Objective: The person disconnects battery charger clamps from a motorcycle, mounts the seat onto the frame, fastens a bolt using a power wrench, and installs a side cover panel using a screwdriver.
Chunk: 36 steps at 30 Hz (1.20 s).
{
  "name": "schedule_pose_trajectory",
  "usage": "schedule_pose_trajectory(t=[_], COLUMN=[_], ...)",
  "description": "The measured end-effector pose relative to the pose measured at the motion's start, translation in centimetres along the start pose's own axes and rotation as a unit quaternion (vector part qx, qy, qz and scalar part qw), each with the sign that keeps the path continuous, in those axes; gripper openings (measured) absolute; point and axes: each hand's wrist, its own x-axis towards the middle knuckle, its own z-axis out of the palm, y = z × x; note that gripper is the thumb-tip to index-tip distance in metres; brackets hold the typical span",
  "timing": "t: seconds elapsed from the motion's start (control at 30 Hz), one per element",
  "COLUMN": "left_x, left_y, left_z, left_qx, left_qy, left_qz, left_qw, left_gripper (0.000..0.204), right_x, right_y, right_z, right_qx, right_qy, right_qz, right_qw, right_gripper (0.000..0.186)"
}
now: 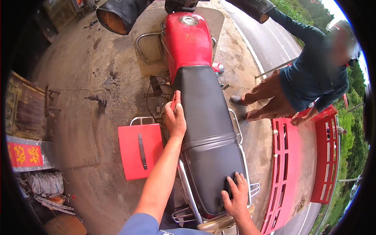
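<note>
Two bare hands rest on the black seat (205,129) of a red motorcycle (187,39) that stands on a stained concrete floor (86,129). The left hand (175,117) lies against the seat's left edge, fingers (178,101) straight and together, touching it without gripping. The right hand (236,196) presses on the near end of the seat, fingers spread wide and flat. A red case (141,150) with a black handle lies just left of the motorcycle. Another person (309,78) stands to the far right, beside red railings (297,164).
</note>
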Motion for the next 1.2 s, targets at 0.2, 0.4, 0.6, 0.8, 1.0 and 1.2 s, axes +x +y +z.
schedule_pose_trajectory(t=[0.2, 0.4, 0.6, 0.8, 1.0, 1.2], left_x=[2.7, 4.6, 3.2, 2.5, 4.2, 6.7], left_y=[-3.7, -6.0, -8.7, -6.8, -1.9, -4.6], left_z=[-6.1, -13.2, -15.9, -20.4, -22.2, -20.2], left_qx=[-0.182, -0.171, -0.121, 0.021, 0.202, 0.178], left_qy=[-0.042, -0.092, -0.183, -0.228, -0.321, -0.349], left_qz=[-0.103, -0.136, -0.155, -0.118, 0.033, 0.113], left_qw=[0.977, 0.972, 0.963, 0.966, 0.925, 0.913], left_gripper=[0.049, 0.044, 0.056, 0.059, 0.051, 0.043], right_x=[0.4, 0.3, 0.1, 0.4, 0.6, 2.8], right_y=[-5.9, -5.3, -6.4, -7.1, -6.7, -7.0], right_z=[3.4, 4.5, 4.3, 4.7, 4.6, 7.2], right_qx=[-0.129, -0.116, -0.114, -0.119, -0.148, -0.191], right_qy=[-0.035, 0.008, 0.013, 0.032, 0.029, 0.041], right_qz=[-0.079, -0.112, -0.103, -0.099, -0.041, 0.016], right_qw=[0.988, 0.987, 0.988, 0.987, 0.988, 0.981], right_gripper=[0.058, 0.054, 0.062, 0.073, 0.085, 0.096])
